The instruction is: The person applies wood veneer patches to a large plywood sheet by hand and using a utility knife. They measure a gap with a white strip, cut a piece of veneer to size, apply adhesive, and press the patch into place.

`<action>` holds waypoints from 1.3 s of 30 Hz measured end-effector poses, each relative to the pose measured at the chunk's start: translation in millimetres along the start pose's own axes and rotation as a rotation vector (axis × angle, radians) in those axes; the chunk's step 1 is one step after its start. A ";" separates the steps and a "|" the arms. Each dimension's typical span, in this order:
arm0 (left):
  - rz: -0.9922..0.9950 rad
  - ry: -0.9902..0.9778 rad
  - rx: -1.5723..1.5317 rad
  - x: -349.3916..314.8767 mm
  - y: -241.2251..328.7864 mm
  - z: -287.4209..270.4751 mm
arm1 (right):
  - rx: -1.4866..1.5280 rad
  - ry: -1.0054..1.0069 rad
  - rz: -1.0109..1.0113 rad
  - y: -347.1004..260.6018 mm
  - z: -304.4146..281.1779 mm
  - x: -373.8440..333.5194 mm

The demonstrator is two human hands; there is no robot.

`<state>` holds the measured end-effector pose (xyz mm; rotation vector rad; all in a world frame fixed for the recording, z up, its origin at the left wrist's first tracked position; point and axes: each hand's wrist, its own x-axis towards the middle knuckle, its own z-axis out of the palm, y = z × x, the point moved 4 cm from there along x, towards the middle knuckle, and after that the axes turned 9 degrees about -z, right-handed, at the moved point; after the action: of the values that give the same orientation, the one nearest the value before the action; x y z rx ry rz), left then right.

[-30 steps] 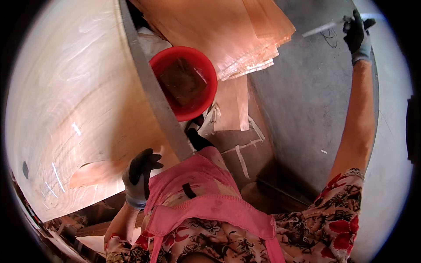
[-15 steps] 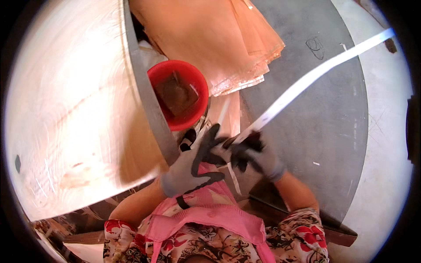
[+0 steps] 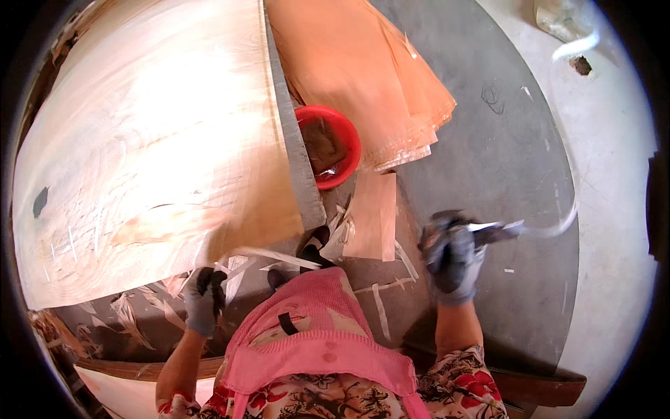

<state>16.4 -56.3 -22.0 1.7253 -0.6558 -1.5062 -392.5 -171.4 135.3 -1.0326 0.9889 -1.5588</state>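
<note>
My right hand (image 3: 452,260), in a grey and black glove, is closed around a long white strip (image 3: 548,231) over the grey surface. The strip bends away to the right and curves up toward the far edge, blurred in places. A dark piece shows at the fingers, too smeared to name. My left hand (image 3: 204,302), gloved alike, is closed at the near edge of the pale wood sheet (image 3: 160,153); what it holds, if anything, is hidden. Beside it a narrow pale strip (image 3: 278,257) hangs over the gap by my pink apron (image 3: 321,353).
A red basin (image 3: 347,133) with a brown block in it stands beyond the gap. Orange-brown veneer sheets (image 3: 356,77) lie stacked behind it on the grey surface (image 3: 502,160). Wood scraps (image 3: 129,321) litter the floor at left. A wood offcut (image 3: 370,220) lies below the basin.
My hands have parted: the left has gone left to the wood sheet's edge, the right has moved right. The white strip, fairly straight before, is now bent in a curve. The view has shifted.
</note>
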 end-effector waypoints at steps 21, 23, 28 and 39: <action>0.108 -0.265 -0.500 -97.1 -67.5 42.8 | -0.083 -0.819 0.542 103.7 200.7 -98.6; 0.136 -0.284 -0.422 -91.8 -62.0 41.7 | -0.295 -1.018 0.272 96.6 217.3 -85.4; -0.051 -0.122 -1.124 -78.9 -78.1 -21.4 | -0.447 -1.159 0.610 127.4 219.0 -77.5; 0.412 -0.141 0.326 -59.8 74.6 -9.1 | -0.332 -1.320 0.922 139.1 178.1 -77.5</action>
<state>21.3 -52.3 73.8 1.5919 -1.3040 -1.2847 -172.4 -140.3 47.7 -1.2390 0.5588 0.1628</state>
